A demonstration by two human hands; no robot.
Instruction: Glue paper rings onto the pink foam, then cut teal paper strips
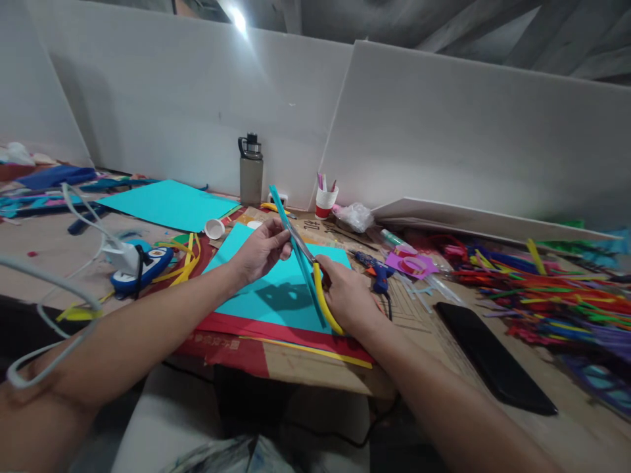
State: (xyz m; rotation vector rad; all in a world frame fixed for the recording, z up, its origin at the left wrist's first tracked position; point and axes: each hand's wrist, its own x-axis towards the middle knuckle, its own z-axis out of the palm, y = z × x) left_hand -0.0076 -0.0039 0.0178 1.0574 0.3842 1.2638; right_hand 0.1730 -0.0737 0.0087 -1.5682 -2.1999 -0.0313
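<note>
A narrow teal strip [278,200], apparently paper or thin foam, is pinched between the thumb and fingers of my left hand [263,249]. It slants down toward me, its lower end near the front of the teal sheet. Yellow-handled scissors [321,303] are gripped in my right hand [348,295]. Their blades point up and left along the strip, close to my left fingertips; whether they bite into it I cannot tell. Beneath both hands lies a flat teal sheet [236,299], with shadows on it, over a red sheet [221,324].
A bottle [251,174] and a cup of pens [325,200] stand at the back. Right are a blue glue gun [380,276], a black phone [493,355] and colourful strips [542,289]. Left are another teal sheet [170,202] and a blue power strip [140,279] with white cable.
</note>
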